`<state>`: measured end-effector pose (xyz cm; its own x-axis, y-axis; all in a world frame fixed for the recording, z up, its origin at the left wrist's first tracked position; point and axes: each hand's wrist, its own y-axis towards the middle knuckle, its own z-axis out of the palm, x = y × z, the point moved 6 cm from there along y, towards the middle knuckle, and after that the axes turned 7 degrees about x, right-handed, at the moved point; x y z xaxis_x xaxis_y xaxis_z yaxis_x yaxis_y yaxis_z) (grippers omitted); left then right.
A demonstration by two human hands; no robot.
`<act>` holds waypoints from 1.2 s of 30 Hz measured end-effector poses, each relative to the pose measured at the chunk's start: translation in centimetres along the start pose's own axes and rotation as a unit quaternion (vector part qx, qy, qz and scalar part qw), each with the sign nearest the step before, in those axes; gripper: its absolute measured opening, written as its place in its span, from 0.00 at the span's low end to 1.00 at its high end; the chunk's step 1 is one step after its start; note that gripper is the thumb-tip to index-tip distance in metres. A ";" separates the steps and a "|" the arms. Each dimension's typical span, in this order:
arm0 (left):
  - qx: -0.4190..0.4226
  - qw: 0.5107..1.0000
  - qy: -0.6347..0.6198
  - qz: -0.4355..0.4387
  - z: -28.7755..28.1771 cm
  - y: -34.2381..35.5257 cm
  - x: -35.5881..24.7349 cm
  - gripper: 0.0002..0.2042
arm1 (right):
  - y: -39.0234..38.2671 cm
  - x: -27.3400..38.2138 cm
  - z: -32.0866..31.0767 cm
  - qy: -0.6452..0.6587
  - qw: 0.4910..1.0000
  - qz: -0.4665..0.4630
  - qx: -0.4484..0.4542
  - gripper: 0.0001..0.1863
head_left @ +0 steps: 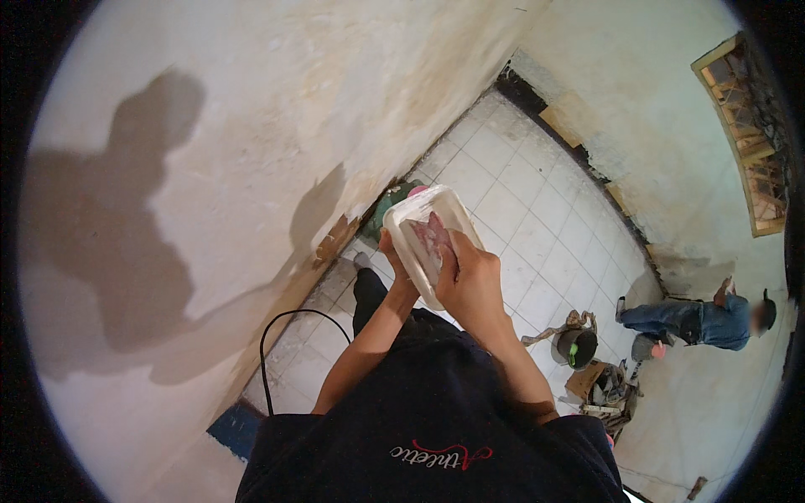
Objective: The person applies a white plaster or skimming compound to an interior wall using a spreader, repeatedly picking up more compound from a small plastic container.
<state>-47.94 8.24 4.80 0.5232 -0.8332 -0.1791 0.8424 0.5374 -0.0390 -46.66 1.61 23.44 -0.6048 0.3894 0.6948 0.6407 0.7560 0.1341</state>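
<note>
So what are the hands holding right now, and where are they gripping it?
Both hold a clear plastic container: the left hand grips its lower left edge, the right hand its lower right side, fingers over the front.

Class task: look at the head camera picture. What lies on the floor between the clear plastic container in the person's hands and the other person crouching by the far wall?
A dark bucket with rags and rubble stands on the white tiled floor between the clear plastic container and the crouching person.

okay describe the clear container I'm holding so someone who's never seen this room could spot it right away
Start at the big rough plaster wall on the left and follow it down to the white tiled floor. Above the tiles, at picture centre, the left hand and right hand grip a clear plastic tub. It alone is see-through, with something pinkish inside.
</note>
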 end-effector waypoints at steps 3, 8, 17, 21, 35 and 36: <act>-0.023 0.999 -0.019 -0.012 -0.9 0.1 0.3 0.45 | -0.3 1.6 0.2 -0.039 0.997 -0.060 -0.027 0.12; 0.009 0.997 -0.070 -0.011 1.9 0.5 -0.4 0.45 | 0.4 -0.4 -1.7 0.005 0.999 0.006 -0.044 0.11; 0.029 0.999 -0.031 0.005 2.8 0.9 0.1 0.43 | 0.4 -0.8 -1.0 -0.033 0.999 -0.019 -0.027 0.11; 0.007 0.999 -0.026 -0.043 1.6 0.3 1.3 0.42 | 0.8 -1.7 -1.1 -0.021 0.999 -0.009 -0.033 0.08; 0.025 0.992 -0.029 -0.118 -2.3 -0.8 2.4 0.38 | -0.8 -10.9 2.6 0.075 0.996 0.052 0.002 0.08; 0.029 0.992 -0.010 -0.118 -1.8 -1.0 2.3 0.38 | -1.0 -12.0 3.0 0.096 0.993 0.060 0.012 0.08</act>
<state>-47.84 6.05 2.72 0.3115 -0.9379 -0.1523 0.9478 0.3182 -0.0210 -41.44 -2.26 12.88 -0.4210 0.3718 0.8274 0.6900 0.7233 0.0260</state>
